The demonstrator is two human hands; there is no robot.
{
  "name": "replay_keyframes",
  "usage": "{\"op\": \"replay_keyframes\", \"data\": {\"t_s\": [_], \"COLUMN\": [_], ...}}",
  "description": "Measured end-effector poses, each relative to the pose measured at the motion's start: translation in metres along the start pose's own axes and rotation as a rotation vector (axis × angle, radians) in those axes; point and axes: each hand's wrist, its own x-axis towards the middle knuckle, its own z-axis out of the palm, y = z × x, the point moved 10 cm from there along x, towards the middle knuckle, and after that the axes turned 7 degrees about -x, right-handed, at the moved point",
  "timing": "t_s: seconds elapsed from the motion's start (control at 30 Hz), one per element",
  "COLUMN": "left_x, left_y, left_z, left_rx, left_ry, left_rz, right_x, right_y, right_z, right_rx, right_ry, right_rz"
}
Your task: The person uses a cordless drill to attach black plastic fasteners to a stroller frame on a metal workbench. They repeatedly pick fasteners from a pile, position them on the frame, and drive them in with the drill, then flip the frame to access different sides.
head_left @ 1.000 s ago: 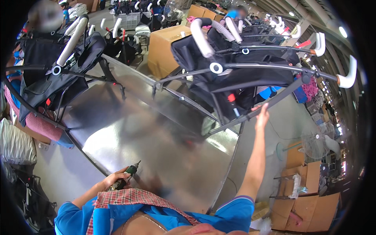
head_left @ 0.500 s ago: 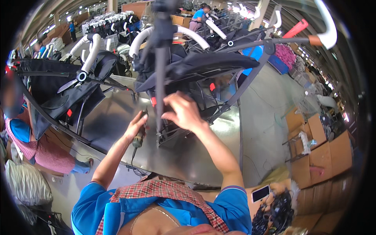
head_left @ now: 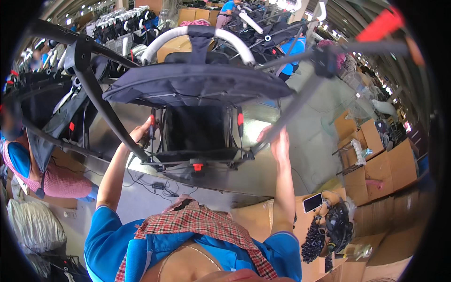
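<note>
A black stroller (head_left: 197, 87) stands in front of me on a shiny metal table (head_left: 256, 174), its dark canopy or seat fabric spanning the middle of the view. My right hand (head_left: 279, 143) is closed around a grey tube (head_left: 293, 110) of the stroller frame on the right side. At the left side, my left hand (head_left: 141, 133) is closed beside a red clip (head_left: 152, 119), with a dark electric screwdriver (head_left: 147, 142) partly hidden in it. Another red piece (head_left: 198, 167) sits at the middle of the near crossbar. A white-padded handlebar (head_left: 174, 35) arches at the far side.
Left of me, another person (head_left: 51, 174) stands by a second black stroller (head_left: 51, 98). Cords (head_left: 162, 186) lie beyond my waist. To the right, a phone (head_left: 312, 202) and black parts (head_left: 338, 225) rest on cardboard, near open cartons (head_left: 390, 164) and a fan (head_left: 359, 94).
The stroller has turned, so its frame now spreads across both sides. My right hand has moved right onto the frame tube. My left hand has shifted left and slightly up.
</note>
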Motion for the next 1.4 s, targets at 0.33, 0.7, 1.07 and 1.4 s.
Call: {"op": "replay_keyframes", "data": {"t_s": [0.33,0.7,1.07,1.4], "left_x": [0.029,0.097,0.100,0.101], "left_y": [0.038,0.066,0.054,-0.025], "left_z": [0.109,0.177,0.193,0.168], "left_rx": [0.010,0.239,0.184,0.194], "left_ry": [-0.064,-0.127,-0.204,-0.408], "left_rz": [-0.098,0.040,-0.006,0.100], "right_x": [-0.007,0.005,-0.007,-0.069], "right_y": [0.080,0.093,0.082,0.101], "right_z": [-0.077,-0.175,-0.178,-0.196], "right_rx": [-0.118,-0.382,-0.355,-0.476], "right_ry": [0.074,0.283,0.281,0.231], "right_rz": [0.542,0.581,0.595,0.696]}}
